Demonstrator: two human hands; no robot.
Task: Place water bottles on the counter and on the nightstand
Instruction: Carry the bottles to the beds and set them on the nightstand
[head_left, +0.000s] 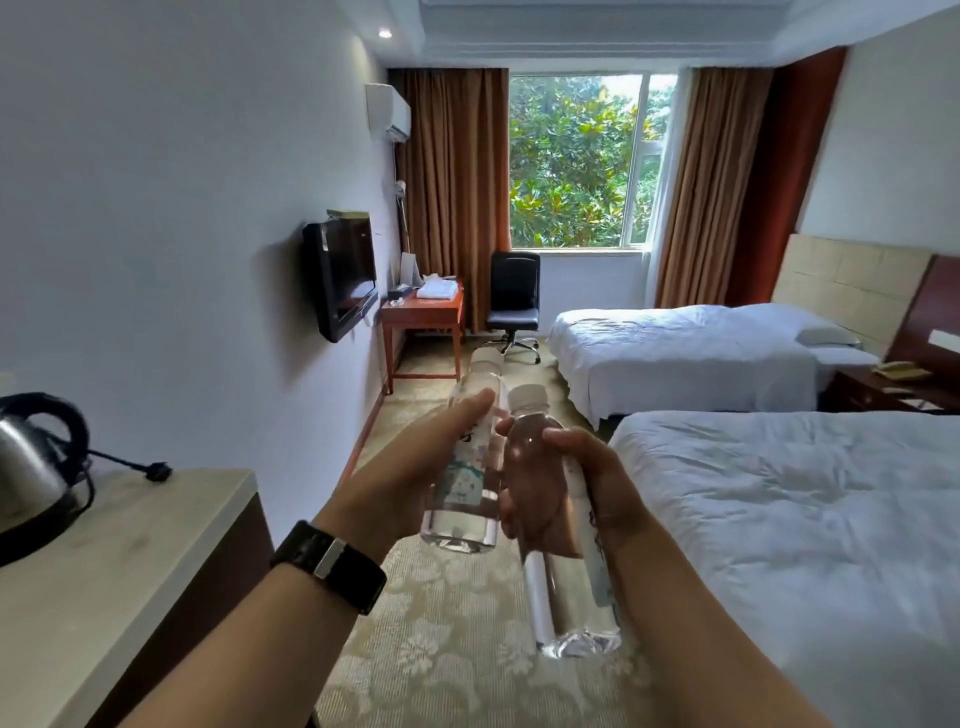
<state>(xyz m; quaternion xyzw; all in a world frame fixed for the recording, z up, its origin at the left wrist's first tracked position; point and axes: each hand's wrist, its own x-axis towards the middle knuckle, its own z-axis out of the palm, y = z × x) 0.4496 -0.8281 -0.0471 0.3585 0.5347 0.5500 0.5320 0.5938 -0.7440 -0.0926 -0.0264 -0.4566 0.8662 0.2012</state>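
Two clear water bottles with white caps are held up in front of me over the carpet. My left hand (410, 467) grips the left bottle (470, 499) around its labelled middle. My right hand (566, 488) grips the right bottle (571, 597) near its upper half, its base hanging lower. The bottles touch near their shoulders. The light wooden counter (130, 561) lies at my lower left. The dark red nightstand (883, 392) stands far right between the two beds.
A steel kettle (31, 467) with a black cord sits on the counter. A wall TV (343, 278), a wooden desk (423, 312) and a black office chair (514, 301) line the left and far side. Two white beds (779, 519) fill the right. A phone (896, 370) sits on the nightstand.
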